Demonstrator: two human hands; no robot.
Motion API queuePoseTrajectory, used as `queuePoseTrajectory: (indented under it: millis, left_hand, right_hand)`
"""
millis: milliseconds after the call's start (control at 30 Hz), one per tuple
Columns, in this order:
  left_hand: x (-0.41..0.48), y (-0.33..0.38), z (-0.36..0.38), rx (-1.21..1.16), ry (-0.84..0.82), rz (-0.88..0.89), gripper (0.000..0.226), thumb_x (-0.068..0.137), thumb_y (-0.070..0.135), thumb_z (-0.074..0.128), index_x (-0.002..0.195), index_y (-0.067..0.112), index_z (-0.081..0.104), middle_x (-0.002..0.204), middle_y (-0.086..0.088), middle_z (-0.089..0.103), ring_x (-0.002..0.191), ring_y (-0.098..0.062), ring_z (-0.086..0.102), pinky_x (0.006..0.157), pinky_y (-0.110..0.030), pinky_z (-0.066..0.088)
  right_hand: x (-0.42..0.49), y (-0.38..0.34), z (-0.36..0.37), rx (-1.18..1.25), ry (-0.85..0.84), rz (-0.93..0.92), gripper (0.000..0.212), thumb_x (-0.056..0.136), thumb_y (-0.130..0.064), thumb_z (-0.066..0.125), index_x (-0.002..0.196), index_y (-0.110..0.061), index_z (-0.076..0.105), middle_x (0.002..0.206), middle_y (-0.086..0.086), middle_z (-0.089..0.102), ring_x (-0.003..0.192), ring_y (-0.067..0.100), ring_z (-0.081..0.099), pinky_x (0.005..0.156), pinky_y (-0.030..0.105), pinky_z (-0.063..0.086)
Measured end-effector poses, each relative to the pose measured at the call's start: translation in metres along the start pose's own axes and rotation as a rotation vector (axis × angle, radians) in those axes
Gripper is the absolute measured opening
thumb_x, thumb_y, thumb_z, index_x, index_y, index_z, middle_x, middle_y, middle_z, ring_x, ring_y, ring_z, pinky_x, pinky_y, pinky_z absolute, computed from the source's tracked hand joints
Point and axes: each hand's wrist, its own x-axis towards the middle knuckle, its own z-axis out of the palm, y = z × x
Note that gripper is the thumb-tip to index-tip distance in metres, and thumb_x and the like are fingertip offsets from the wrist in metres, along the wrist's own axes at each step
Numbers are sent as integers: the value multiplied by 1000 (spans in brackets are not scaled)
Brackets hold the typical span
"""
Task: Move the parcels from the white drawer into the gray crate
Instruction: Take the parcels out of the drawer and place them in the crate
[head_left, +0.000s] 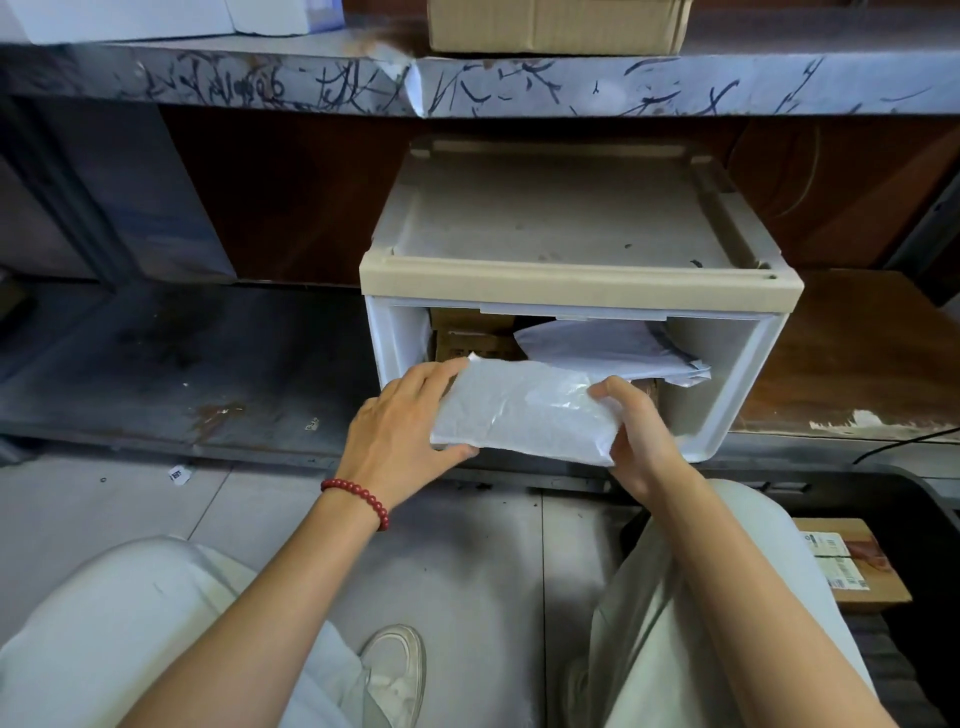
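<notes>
The left hand (400, 426) and right hand (641, 436) each grip an end of a white parcel (519, 410), fingers (441, 370) curled round it, at the open front of the white drawer (737, 374). Another parcel (613, 345) lies inside. The gray crate (935, 525) sits at lower right.

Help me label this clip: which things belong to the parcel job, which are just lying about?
Job: white parcel, held by left hand and right hand; white drawer; second white parcel inside; gray crate; labelled brown box in it.
Lying about: cardboard box, white boxes on upper shelf; paper scrap on floor.
</notes>
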Motion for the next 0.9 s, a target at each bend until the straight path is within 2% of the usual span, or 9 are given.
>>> queuePoseTrajectory:
  millis: [167,233,333,500,600,633,700,767,900]
  left_hand:
    - [1,-1,1,21,109,119,23,86,24,68,109,23,65,112,6,64,93,-18,63,70,-31,55]
    - [2,0,1,42,149,145,11,87,20,66,98,23,67,94,6,67,79,-17,62,60,-27,51]
    - [4,1,0,73,174,142,7,88,19,64,94,23,65,84,8,64,72,-15,59,55,-25,47]
    - [8,0,0,36,176,46,10,96,25,52,102,24,60,96,8,61,77,-12,55,58,-24,45]
    - [9,0,0,-1,189,-14,14,98,28,49,106,23,60,98,5,61,75,-10,51,54,-19,34]
    - [10,0,-1,-1,192,-40,16,98,28,48,108,22,60,99,4,61,76,-13,52,54,-20,34]
    - [11,0,-4,16,185,-93,20,99,30,46,111,22,60,101,2,62,82,-19,58,60,-26,39]
    - [12,1,-5,5,169,-126,21,99,31,45,113,24,59,103,2,62,87,-20,58,64,-28,41]
    - [12,1,-4,-71,134,-117,26,95,37,52,119,29,56,112,8,58,93,-10,53,67,-24,41]
  right_hand:
    - [2,0,-2,1,-2,36,17,93,-16,56,108,-9,58,94,10,67,76,18,68,64,32,58]
    - [0,1,-2,11,22,23,22,92,-19,60,112,-9,55,92,8,68,76,17,70,62,30,58]
    - [-1,6,-1,-112,119,-62,43,90,-38,64,123,-15,49,114,0,60,101,19,67,74,37,59]
    - [-13,-2,9,-564,17,-179,66,85,-72,35,126,-27,61,127,-9,58,120,12,51,103,30,37]
    - [-11,1,11,-595,-87,-156,75,94,-62,11,148,-16,34,144,-12,40,140,11,31,115,28,18]
    - [-10,3,11,-563,-118,-157,66,97,-56,10,150,-20,27,143,-20,32,138,0,24,112,20,15]
    - [-10,4,13,-552,-161,-194,41,97,-50,25,128,-32,46,125,-34,45,118,-12,38,98,11,25]
    - [-9,5,13,-570,-159,-252,32,92,-45,47,107,-22,63,105,-16,68,98,-3,58,89,20,43]
    - [4,12,3,-486,-33,-289,20,91,-24,65,100,-6,68,94,3,70,85,14,63,76,27,49]
